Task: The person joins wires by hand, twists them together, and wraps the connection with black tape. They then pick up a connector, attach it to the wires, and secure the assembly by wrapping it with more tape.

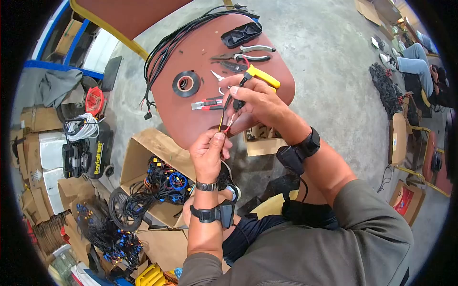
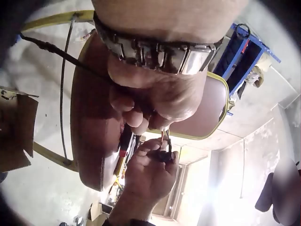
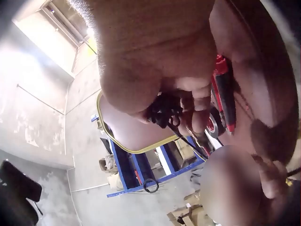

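Note:
In the head view my left hand (image 1: 209,153) pinches thin red and yellow wires (image 1: 224,127) between thumb and fingers, just off the near edge of a reddish-brown padded seat (image 1: 191,121). My right hand (image 1: 262,104) is just above and to the right, gripping a small black connector (image 3: 164,111) with a dark wire running from it toward the left hand. Seen from the left wrist, the right hand (image 2: 149,172) faces the left fingers (image 2: 134,117), wires spanning the short gap. The curled right fingers partly hide the connector.
On the seat lie a black tape roll (image 1: 186,84), a red-and-black utility knife (image 1: 208,103), needle-nose pliers (image 1: 257,58), a yellow-handled tool (image 1: 263,76), a black tray (image 1: 241,35) and a black cable bundle (image 1: 164,52). A cardboard box (image 1: 138,155) of wiring stands at lower left.

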`<action>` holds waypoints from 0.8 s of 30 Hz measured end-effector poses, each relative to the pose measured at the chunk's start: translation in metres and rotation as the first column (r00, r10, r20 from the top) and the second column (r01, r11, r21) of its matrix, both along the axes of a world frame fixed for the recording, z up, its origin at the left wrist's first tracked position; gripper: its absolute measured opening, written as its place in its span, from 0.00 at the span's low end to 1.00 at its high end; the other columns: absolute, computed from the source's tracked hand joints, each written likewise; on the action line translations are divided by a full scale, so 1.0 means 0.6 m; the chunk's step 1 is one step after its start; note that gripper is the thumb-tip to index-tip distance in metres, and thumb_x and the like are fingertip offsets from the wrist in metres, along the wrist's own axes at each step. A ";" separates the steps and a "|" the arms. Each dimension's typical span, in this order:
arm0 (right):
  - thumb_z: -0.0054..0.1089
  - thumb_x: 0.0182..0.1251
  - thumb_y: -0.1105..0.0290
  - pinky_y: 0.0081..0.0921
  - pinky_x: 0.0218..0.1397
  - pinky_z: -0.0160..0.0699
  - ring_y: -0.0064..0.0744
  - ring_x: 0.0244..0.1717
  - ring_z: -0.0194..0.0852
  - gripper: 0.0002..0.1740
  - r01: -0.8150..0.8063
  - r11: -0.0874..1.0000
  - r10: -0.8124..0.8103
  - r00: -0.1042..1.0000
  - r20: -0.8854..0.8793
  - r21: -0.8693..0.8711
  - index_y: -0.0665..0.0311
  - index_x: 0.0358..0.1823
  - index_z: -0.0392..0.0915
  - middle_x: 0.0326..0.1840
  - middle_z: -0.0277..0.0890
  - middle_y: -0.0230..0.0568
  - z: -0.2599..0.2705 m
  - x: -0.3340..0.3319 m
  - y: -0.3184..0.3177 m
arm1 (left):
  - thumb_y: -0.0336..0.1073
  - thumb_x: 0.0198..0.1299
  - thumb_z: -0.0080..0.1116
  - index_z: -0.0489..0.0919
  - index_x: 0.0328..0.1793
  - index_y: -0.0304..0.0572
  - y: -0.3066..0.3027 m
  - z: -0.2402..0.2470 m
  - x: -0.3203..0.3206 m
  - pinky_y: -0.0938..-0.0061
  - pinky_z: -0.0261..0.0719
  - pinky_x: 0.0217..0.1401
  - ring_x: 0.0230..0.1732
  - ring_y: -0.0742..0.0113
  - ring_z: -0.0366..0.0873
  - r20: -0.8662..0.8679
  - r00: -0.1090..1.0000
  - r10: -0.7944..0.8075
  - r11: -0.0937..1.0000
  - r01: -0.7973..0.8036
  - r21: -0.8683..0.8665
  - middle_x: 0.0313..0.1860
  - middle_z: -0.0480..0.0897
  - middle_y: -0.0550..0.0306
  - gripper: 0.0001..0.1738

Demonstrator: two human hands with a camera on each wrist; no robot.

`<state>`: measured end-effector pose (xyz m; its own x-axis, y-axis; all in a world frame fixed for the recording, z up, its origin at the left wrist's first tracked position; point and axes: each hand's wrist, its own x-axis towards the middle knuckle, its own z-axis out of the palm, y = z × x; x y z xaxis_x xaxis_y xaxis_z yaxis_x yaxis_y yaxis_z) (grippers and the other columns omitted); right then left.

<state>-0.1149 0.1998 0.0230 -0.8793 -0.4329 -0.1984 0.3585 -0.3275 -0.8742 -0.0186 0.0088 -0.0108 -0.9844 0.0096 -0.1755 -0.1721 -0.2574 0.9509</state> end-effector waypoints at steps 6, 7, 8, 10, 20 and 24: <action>0.55 0.72 0.62 0.21 0.40 0.81 0.23 0.36 0.80 0.23 -0.190 0.965 0.204 0.977 -0.057 0.183 0.71 0.61 0.73 0.39 0.81 0.40 0.010 0.030 -0.025 | 0.38 0.72 0.57 0.80 0.45 0.34 0.014 0.005 0.000 0.81 0.73 0.24 0.22 0.73 0.76 0.034 0.999 0.035 0.997 -0.032 -0.077 0.30 0.83 0.54 0.12; 0.55 0.72 0.62 0.21 0.40 0.81 0.23 0.36 0.80 0.23 -0.190 0.958 0.218 0.970 -0.112 0.214 0.72 0.61 0.73 0.39 0.81 0.40 0.006 0.035 -0.029 | 0.38 0.73 0.57 0.80 0.44 0.34 0.015 0.000 0.001 0.80 0.74 0.25 0.22 0.73 0.76 0.028 0.998 0.050 0.996 -0.048 -0.078 0.30 0.83 0.54 0.12; 0.57 0.71 0.63 0.23 0.40 0.81 0.23 0.36 0.79 0.23 -0.165 0.963 0.192 0.975 -0.114 0.212 0.72 0.61 0.73 0.40 0.80 0.40 0.005 0.038 -0.031 | 0.38 0.73 0.57 0.80 0.43 0.35 0.015 -0.004 0.001 0.80 0.74 0.26 0.23 0.73 0.76 0.021 0.998 0.065 0.995 -0.063 -0.079 0.30 0.83 0.54 0.12; 0.59 0.69 0.64 0.23 0.39 0.81 0.23 0.36 0.80 0.21 -0.152 0.974 0.169 0.981 -0.093 0.169 0.73 0.57 0.75 0.39 0.81 0.39 0.004 0.042 -0.030 | 0.38 0.73 0.57 0.80 0.41 0.35 0.016 -0.007 0.002 0.80 0.74 0.26 0.23 0.73 0.76 0.001 0.996 0.084 0.994 -0.084 -0.064 0.30 0.83 0.55 0.12; 0.60 0.67 0.72 0.26 0.43 0.79 0.23 0.38 0.79 0.14 -0.202 0.967 0.227 0.961 -0.157 0.156 0.73 0.50 0.76 0.37 0.81 0.38 0.005 0.052 -0.029 | 0.37 0.72 0.59 0.82 0.43 0.35 0.021 -0.014 0.008 0.82 0.72 0.24 0.22 0.75 0.76 -0.043 0.981 0.189 0.977 -0.192 -0.097 0.28 0.82 0.57 0.11; 0.58 0.66 0.72 0.25 0.43 0.78 0.23 0.38 0.80 0.15 -0.209 0.948 0.264 0.938 -0.224 0.241 0.75 0.50 0.75 0.36 0.82 0.39 0.012 0.051 -0.028 | 0.36 0.72 0.59 0.82 0.46 0.35 0.029 -0.001 0.006 0.83 0.72 0.23 0.22 0.75 0.75 -0.033 0.977 0.213 0.973 -0.215 -0.086 0.28 0.82 0.57 0.10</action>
<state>-0.0842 0.1831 0.0301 -0.7892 -0.6068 -0.0950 0.1640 -0.0590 -0.9847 -0.0152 0.0260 -0.0112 -0.9658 -0.2160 -0.1436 -0.1002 -0.2003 0.9746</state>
